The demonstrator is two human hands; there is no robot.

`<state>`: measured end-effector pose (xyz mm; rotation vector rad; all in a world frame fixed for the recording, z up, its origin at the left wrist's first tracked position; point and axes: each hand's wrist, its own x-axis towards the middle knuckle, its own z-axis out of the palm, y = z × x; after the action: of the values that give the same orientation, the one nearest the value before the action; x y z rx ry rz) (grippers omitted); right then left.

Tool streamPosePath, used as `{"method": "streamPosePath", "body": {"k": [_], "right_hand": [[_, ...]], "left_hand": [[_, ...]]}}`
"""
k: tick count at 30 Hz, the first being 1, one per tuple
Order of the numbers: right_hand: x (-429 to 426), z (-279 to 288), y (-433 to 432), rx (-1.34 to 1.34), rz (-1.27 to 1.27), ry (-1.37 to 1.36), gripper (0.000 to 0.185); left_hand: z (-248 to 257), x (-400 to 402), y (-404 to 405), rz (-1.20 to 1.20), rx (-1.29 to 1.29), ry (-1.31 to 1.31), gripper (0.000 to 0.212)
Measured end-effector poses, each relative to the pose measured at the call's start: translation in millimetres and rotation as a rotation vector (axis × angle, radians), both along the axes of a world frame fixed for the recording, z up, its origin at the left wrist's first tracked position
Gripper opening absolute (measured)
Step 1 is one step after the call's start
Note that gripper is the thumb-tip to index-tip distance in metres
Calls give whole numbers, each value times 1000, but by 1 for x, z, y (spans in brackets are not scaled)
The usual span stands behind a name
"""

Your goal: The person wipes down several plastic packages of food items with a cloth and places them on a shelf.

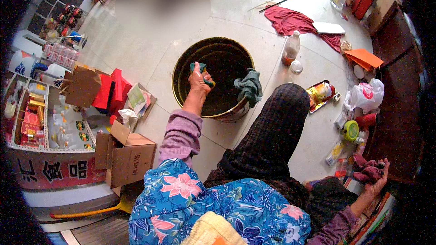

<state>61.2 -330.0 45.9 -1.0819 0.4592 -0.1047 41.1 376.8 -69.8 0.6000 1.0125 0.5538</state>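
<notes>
My left hand (200, 80) is over a large round metal bucket (176, 90), its fingers closed on a green scouring pad (202, 67) with a yellowish edge. A wet grey-green cloth (250, 85) hangs over the bucket's right rim. The inside of the bucket is dark; whether it holds water I cannot tell. Far to the right, my right hand (378, 180) holds a bunched dark-red cloth (367, 170) beside the dark wooden furniture. A plastic bottle (291, 48) with brown-red contents stands on the floor beyond my knee, close to a small round lid or jar (296, 67).
Cardboard boxes (133, 161) and a shelf of packaged goods (47, 122) stand at left. A red cloth (289, 20) lies on the tiled floor ahead. A foil packet (321, 94), a white plastic bag (366, 95) and a green-lidded container (351, 130) sit at right. A yellow-handled tool (92, 212) lies lower left.
</notes>
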Motion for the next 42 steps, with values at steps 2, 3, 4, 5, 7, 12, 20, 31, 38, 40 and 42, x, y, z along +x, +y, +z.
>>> {"method": "streamPosePath", "body": {"k": [2,3,4,5,7,12,20,31,38,40,42], "right_hand": [[1,-4,-7,30,17,3,28],[0,-4,-6,27,42,-8,29],[-1,-3,-6,23,66,-19,29],[-2,-2,-6,19,90,-30,30],[2,-4,-7,27,106,-3,32],[-2,9,2,-4,7,86,33],[1,-10,-10,71,27,-15,31],[1,-7,-2,-25,-22,12,27],[6,-7,0,-51,-31,77,25],[5,-9,1,-10,-11,53,24],[6,-8,7,-20,-35,52,24]], "left_hand": [[8,5,-11,22,78,85,34],[14,7,-17,43,108,103,33],[19,9,-23,62,138,120,33],[20,10,-26,81,168,137,32],[9,-2,-9,-17,144,42,35],[32,-13,-10,-380,51,-366,62],[59,-24,-25,-379,-3,-609,54],[82,-27,-34,-400,-13,-704,51],[70,-28,-19,-341,-91,-762,33],[74,-28,-21,-331,-122,-747,30],[79,-28,-23,-359,-116,-738,30]]}}
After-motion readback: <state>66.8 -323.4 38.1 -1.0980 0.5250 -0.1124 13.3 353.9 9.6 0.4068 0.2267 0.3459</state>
